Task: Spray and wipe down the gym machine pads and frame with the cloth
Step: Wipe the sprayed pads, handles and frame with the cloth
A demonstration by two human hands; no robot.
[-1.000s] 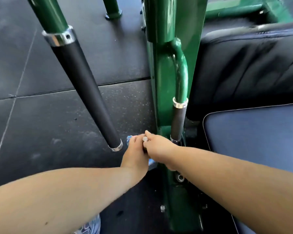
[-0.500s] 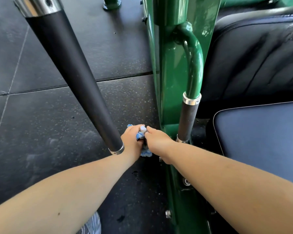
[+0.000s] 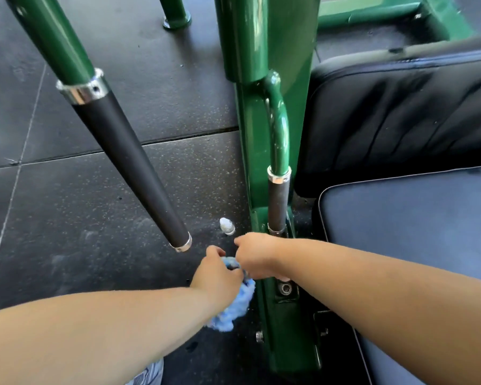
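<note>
Both hands have drawn nearer. The left hand grips the fluffy blue microfibre cloth; the right hand meets it, its grasp hidden. The small white-capped bottle, held before, now stands free on the black rubber floor, left of the green steel frame.

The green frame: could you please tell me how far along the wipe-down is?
Done: pale specks on the green frame suggest spraying. In hand: the left hand holds the blue cloth beside the frame's base, the right hand close by. Left: probably wiping frame, back pad and seat pad; none looks wiped.
</note>
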